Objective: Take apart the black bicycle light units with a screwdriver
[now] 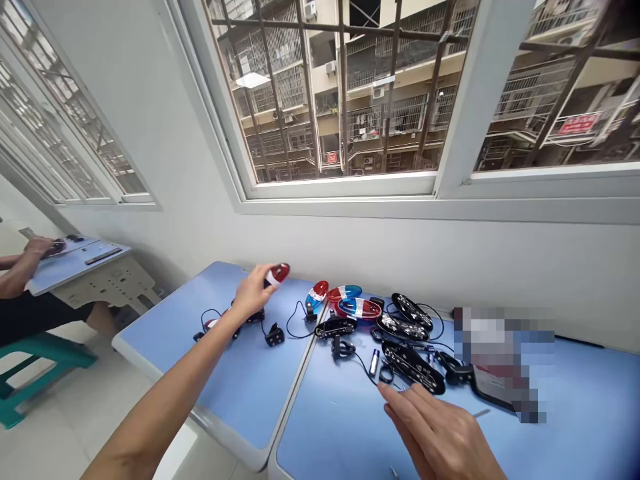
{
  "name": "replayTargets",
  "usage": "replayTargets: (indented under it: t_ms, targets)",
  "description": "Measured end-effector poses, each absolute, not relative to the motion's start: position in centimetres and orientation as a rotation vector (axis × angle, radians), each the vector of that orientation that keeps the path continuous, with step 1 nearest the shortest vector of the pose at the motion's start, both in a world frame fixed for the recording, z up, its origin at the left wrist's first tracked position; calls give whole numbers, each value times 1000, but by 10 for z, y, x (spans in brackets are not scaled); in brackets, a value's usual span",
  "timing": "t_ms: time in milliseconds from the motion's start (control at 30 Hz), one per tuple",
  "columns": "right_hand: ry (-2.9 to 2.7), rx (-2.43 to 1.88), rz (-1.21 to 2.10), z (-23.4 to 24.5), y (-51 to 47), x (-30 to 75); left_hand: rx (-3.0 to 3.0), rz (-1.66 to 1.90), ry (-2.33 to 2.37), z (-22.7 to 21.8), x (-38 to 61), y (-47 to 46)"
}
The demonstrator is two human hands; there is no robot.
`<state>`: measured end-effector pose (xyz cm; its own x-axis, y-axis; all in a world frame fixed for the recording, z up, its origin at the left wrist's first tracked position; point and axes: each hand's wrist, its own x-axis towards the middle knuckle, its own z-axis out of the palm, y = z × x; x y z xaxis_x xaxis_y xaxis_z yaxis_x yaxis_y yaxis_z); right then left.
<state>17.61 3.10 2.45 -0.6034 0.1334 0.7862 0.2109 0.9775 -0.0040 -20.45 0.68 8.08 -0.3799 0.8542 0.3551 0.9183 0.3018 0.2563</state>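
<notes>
My left hand (253, 290) is closed on a red oval shell (280, 271) with a white band, held above the far part of the left table. My right hand (445, 427) is low over the right table, palm down, fingers stretched out with nothing visible in them. Just beyond its fingertips lie a black ring-shaped part (386, 372), a small silver-and-blue cylinder (375, 362) and a long black oval part (414, 367). Below my left hand, a small black clamp-like part (275, 335) with a cable rests on the left table, among other wired parts partly hidden by my arm.
Red-and-blue oval shells (359, 309), patterned black oval parts (403, 328) and cables lie along the wall. A black-framed flat object (493, 393), partly blurred out, lies right. A seam (295, 390) divides the tables. Far left, another person's hand (39, 247) works at a separate table.
</notes>
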Motion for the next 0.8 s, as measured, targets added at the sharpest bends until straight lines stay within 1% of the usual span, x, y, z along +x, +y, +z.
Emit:
replayTargets:
  t_ms: [100, 133, 167, 200, 267, 333, 400, 500, 600, 700, 800]
  targets:
    - [-2132, -282, -50, 39, 33, 184, -1663, -857, -2324, 107, -189, -24]
    - [-2099, -304, -23, 42, 34, 188, -1701, -1083, -2181, 112, -177, -36]
    - [-2064, -330, 2, 46, 34, 191, -1724, -1227, -2028, 114, -162, -48]
    - [-2032, -354, 26, 48, 35, 194, -1738, -1278, -1894, 113, -145, -59]
    - [-1976, -407, 64, 52, 34, 200, -1915, -1196, -1632, 99, -107, -75]
    - [-1899, -478, 111, 55, 31, 205, -2112, -1075, -1414, 75, -71, -80]
    - [-1751, -552, 225, 56, 28, 207, -2270, -971, -1276, 46, -43, -75]
    - [-1450, -604, 583, 59, 28, 205, -2333, -856, -1148, 10, -18, -58]
    - [-1281, -666, 948, 62, 34, 203, -2344, -716, -1122, -8, -10, -42]
    - [-1318, -741, 1169, 68, 39, 203, -2349, -635, -1135, -14, -10, -34]
    - [-1751, -728, 1282, 74, 32, 205, -2303, -631, -1222, -17, -15, -31]
